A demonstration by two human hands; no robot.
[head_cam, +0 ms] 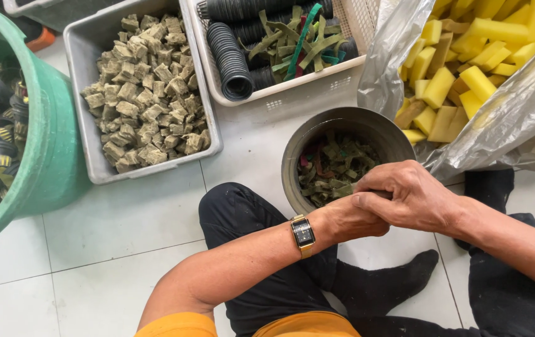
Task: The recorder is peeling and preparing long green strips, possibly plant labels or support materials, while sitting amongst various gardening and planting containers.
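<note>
- At your upper right lies a crinkled clear plastic bag (517, 112), open and holding yellow foam blocks (461, 81).
- You have no labels, signs or screens in view.

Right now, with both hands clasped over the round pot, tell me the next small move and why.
Probably part the hands. The right hand lies over the left hand, hiding anything they might hold. They sit above the near rim of the grey pot of green scraps, so opening them there would keep anything released over the pot.
</note>
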